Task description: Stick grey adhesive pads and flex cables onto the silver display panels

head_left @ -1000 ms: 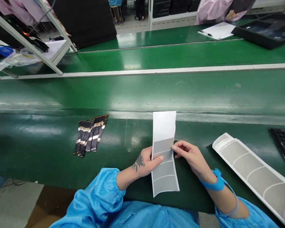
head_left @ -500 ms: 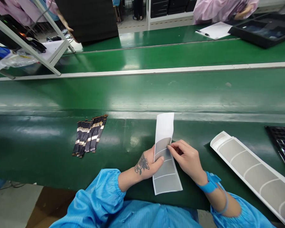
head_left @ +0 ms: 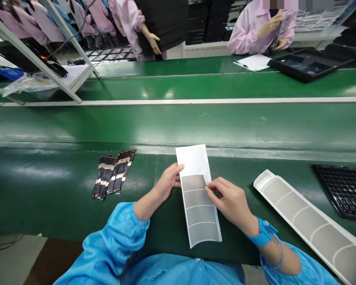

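A white backing strip with several grey sticker pads [head_left: 198, 198] lies on the green bench in front of me. My left hand [head_left: 167, 181] pinches its left edge near the top grey pad, fingers closed on the strip. My right hand [head_left: 227, 197] presses its fingertips together on the strip's right edge, at the corner of the top pad. A small bunch of black and gold flex strips [head_left: 112, 173] lies to the left, apart from both hands.
A longer strip of grey pads [head_left: 308, 219] lies at the right, with a black gridded tray [head_left: 341, 188] beyond it. A green conveyor belt [head_left: 178, 122] runs across. Behind it, people in pink coats work; a black tray [head_left: 308, 65], paper and a white rack stand there.
My left hand has moved up from the strip's middle to its upper left edge. The strip has shifted left and lies flatter. My head has tilted up, showing more of the far side.
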The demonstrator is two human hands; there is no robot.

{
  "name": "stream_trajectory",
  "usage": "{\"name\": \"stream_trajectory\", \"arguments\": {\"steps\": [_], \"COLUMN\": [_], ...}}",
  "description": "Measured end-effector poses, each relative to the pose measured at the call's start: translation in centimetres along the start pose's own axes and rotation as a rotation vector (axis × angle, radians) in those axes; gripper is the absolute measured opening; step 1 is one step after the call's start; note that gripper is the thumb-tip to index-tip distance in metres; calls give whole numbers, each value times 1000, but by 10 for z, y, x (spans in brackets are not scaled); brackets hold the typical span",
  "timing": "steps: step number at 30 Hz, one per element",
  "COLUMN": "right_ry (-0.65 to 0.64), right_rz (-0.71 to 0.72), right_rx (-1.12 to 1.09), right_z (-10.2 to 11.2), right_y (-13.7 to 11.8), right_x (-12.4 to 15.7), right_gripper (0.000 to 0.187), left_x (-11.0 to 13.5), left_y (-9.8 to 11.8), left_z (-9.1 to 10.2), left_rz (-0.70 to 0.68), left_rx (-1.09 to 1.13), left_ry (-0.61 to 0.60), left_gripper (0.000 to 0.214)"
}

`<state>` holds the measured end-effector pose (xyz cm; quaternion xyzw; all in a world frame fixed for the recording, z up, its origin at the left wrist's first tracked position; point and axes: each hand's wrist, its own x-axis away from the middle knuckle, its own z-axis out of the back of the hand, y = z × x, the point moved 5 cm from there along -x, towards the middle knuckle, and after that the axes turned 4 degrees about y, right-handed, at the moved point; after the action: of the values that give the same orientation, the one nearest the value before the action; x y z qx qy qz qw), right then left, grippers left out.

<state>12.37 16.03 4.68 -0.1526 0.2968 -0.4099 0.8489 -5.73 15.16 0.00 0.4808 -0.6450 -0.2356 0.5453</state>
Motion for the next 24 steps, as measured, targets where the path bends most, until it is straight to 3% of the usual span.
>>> {"name": "stream_trajectory", "arguments": {"steps": [5,12,18,24], "right_ry": [-20,34,48,155], "right_rz": [124,196,266,386], "right_rx": [137,431,481,380], "right_z": [2,-10,-18,-6], "right_y": [-8,0,-20,-57], "right_x": [-7,-13,-9,11], "right_gripper": [25,25,24,33], "left_x": [-29,-28,-29,-35], "left_y": [29,13,17,20], "left_z": [10,-17,-34,-35], "left_rz": [8,-114,-262,-286], "left_rx": [-187,-323,-427,-464], "left_ry": [8,104,209,229], "left_gripper": [36,13,25,23]}}
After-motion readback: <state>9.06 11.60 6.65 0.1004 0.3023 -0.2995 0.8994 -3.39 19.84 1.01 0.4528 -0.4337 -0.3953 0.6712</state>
